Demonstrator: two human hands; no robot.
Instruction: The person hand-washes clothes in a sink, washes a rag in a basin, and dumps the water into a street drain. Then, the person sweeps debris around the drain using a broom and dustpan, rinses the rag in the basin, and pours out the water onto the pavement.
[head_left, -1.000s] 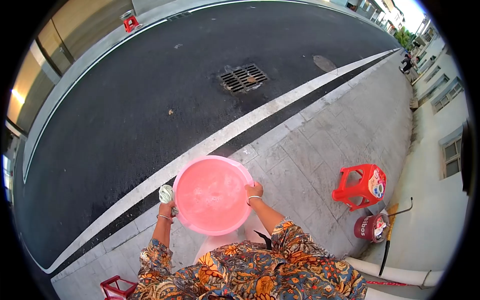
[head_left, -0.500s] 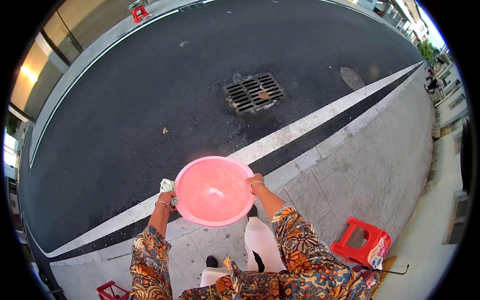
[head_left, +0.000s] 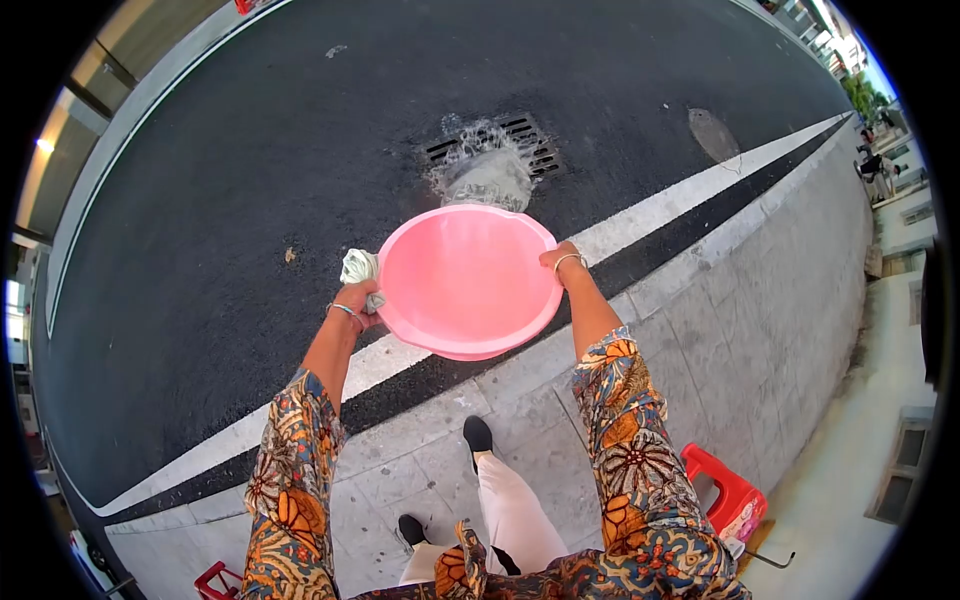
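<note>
A pink plastic basin (head_left: 470,285) is held out in front of me, its far side tipped down toward the road. My left hand (head_left: 357,300) grips its left rim and also holds a crumpled pale cloth (head_left: 359,267). On the opposite rim, my right hand (head_left: 563,258) is closed with the fingers partly hidden behind the edge. Water (head_left: 490,178) pours off the far rim and splashes over a metal drain grate (head_left: 545,158), covering much of it.
Dark asphalt road (head_left: 250,180) lies ahead, bordered by a white line (head_left: 680,205) and a paved sidewalk (head_left: 690,330) under my feet. A red stool (head_left: 725,490) stands at my right, part of another red stool (head_left: 217,580) at lower left. People (head_left: 880,170) are far off on the right.
My hands have moved the basin forward and tilted it away from me. Water that was inside now spills out onto the grate.
</note>
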